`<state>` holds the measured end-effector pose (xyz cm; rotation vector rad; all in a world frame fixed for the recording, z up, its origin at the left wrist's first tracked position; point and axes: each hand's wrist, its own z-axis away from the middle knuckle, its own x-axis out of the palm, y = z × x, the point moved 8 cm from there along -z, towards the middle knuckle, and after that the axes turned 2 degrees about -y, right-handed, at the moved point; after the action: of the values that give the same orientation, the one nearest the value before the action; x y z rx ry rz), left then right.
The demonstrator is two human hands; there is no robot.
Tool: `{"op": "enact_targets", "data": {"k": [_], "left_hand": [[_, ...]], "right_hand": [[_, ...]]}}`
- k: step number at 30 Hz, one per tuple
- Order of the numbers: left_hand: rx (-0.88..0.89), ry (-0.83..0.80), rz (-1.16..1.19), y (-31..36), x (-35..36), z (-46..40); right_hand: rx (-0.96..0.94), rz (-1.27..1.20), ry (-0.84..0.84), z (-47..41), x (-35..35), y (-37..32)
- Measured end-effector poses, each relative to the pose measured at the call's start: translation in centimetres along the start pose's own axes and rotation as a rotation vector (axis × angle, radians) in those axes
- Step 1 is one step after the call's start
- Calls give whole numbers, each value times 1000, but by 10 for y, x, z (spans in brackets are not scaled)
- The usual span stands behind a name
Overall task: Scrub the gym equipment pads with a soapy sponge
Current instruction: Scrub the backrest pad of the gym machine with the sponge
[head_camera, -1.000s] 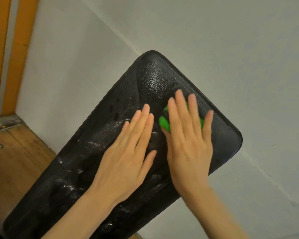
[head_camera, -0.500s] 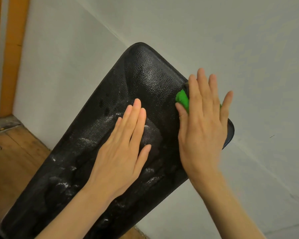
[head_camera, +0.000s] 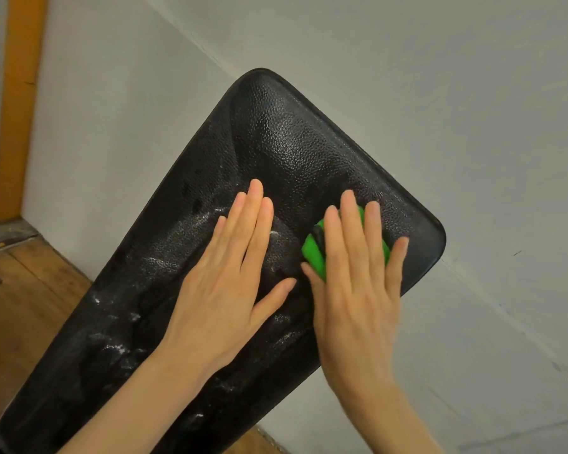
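The gym pad is a long black slab with a pebbled, leather-like skin and rounded corners, leaning at a slant against a pale grey wall, its lower end down by the wooden floor at the left. Its surface shines wet, and white streaks of suds lie across the middle and lower stretches; the upper end looks glossy but clearer of foam. It will likely handle as a stiff board under a soft, slightly yielding cover, and slick while soapy, so it wants steadying by a flat palm on its face or a hold at a long edge rather than a pinch.

The left hand lies flat near the pad's middle, fingers together and extended, thumb angled out, apparently bracing it. The right hand presses near the pad's right edge, below its upper right corner, fingers spread over the sponge and pinning it to the surface rather than gripping around it.

The sponge is bright green with a dark band, perhaps a scouring layer, though most of it is hidden. It looks small, light and squashy, best worked under a flat palm.
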<state>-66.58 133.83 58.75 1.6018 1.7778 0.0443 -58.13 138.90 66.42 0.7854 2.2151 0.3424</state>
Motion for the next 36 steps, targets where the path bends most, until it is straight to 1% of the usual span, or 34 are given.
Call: {"op": "enact_targets", "data": {"k": [2, 4, 6, 10, 12, 14, 16, 18, 20, 22, 23, 25, 27, 28, 30, 32, 33, 35, 36], "left_hand": [[-5, -1, -9, -1, 0, -1], [-7, -3, -23, -1, 1, -1], [-4, 0, -23, -1, 1, -1], [4, -9, -21, -2, 1, 0], [6, -9, -47, -3, 0, -1], [4, -4, -54, -3, 0, -1], [-6, 6, -27, -2, -2, -1], [-1, 15, -2, 4, -1, 5], [36, 23, -9, 14, 3, 15], [56, 24, -32, 21, 10, 22], [53, 28, -41, 21, 12, 24], [43, 34, -47, 20, 15, 24], [43, 32, -49, 20, 16, 23], [47, 29, -48, 20, 17, 23], [52, 26, -43, 20, 17, 24], [50, 23, -60, 19, 17, 23], [47, 23, -69, 19, 17, 23], [41, 24, -75, 19, 17, 23], [38, 24, -75, 19, 17, 23]], "right_hand": [[8, -5, 46, -16, -5, 15], [84, -38, 92, -39, -12, 35], [109, -74, 96, -40, -16, 35], [-17, -28, 25, 5, -7, 9], [-29, -28, 52, -4, -8, 20], [42, -56, 92, -24, -14, 37], [98, -95, 106, -29, -16, 39], [63, -64, 66, -8, -12, 24], [-15, -45, 19, 13, -6, 10], [-51, -39, 32, 7, -8, 17], [-34, -31, 61, -5, -11, 27], [64, -70, 123, -29, -18, 50], [132, -117, 147, -29, -19, 52], [123, -103, 139, -18, -17, 43], [35, -56, 98, 13, -10, 21], [-40, -51, 72, 19, -10, 22], [-9, -87, 81, 8, -13, 36], [181, -282, 127, -18, -20, 73], [248, -369, 147, -24, -20, 83]]}}
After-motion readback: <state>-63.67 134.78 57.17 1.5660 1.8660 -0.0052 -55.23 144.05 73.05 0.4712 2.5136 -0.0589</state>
